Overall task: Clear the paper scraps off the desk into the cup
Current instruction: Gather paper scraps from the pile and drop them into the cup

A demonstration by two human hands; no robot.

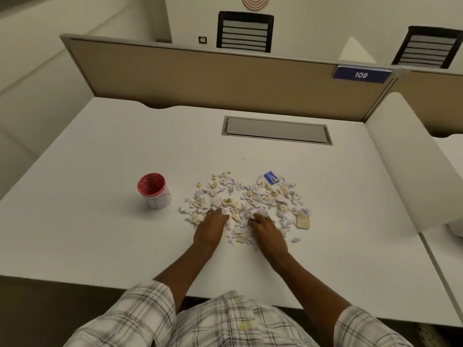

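Neither hand encloses anything: the left hand (211, 227) and the right hand (268, 230) lie palm down side by side at the centre of the frame, fingers roughly straight and pointed toward the top of the frame, fingertips resting on the near edge of the scattered heap of small torn white, lilac and tan paper scraps (246, 200). No scrap is seen lifted; whether any is trapped beneath the palms cannot be told. The heap spreads across the middle of the white rectangular desk (100, 234), with a few stray pieces below and to the right of the right hand and one larger tan piece (303, 220) at the heap's right margin. A small blue rectangular card or packet (271, 177) lies at the heap's upper right edge, touching the scraps. The white paper cup with the red patterned inside (154, 190) stands upright at centre left, apart from the heap and from both hands; no scrap can be made out in its mouth. Judged from this arrangement, the task is at or near its start: essentially the whole heap remains on the desk, and gathering, carrying and dropping into the cup are all left to do.
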